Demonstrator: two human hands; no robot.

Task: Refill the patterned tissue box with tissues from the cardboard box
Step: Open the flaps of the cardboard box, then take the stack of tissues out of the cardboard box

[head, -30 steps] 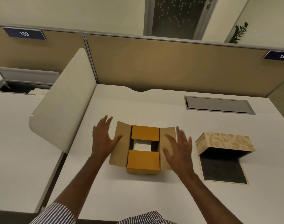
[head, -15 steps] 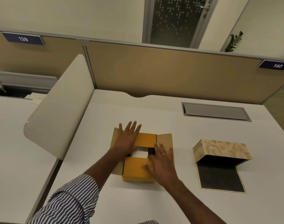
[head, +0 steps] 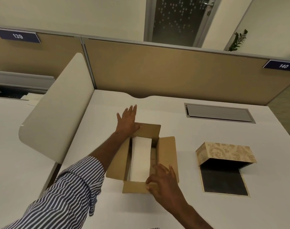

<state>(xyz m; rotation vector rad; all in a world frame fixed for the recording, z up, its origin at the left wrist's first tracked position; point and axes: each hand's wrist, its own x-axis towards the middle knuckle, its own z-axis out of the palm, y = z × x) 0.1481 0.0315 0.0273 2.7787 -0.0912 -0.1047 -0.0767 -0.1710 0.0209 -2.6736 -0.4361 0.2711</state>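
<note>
The cardboard box point(head: 117, 164) sits in the middle of the white desk with all its flaps folded outward. A white stack of tissues point(head: 141, 160) lies inside it. My left hand point(head: 128, 121) lies flat on the far flap, fingers stretched out past the box. My right hand point(head: 164, 179) presses the near flap down at the front edge. The patterned tissue box point(head: 226, 152) lies on its side to the right, its dark bottom panel point(head: 223, 182) hinged open onto the desk.
A curved white divider panel point(head: 56, 113) stands at the desk's left edge. A grey cable hatch point(head: 217, 113) is set into the desk at the back right. A tan partition wall point(head: 174, 70) closes off the back.
The two inner flaps that covered the cardboard box now lie folded outward, and the tissues show. My left hand has moved to the far flap, my right hand to the near one.
</note>
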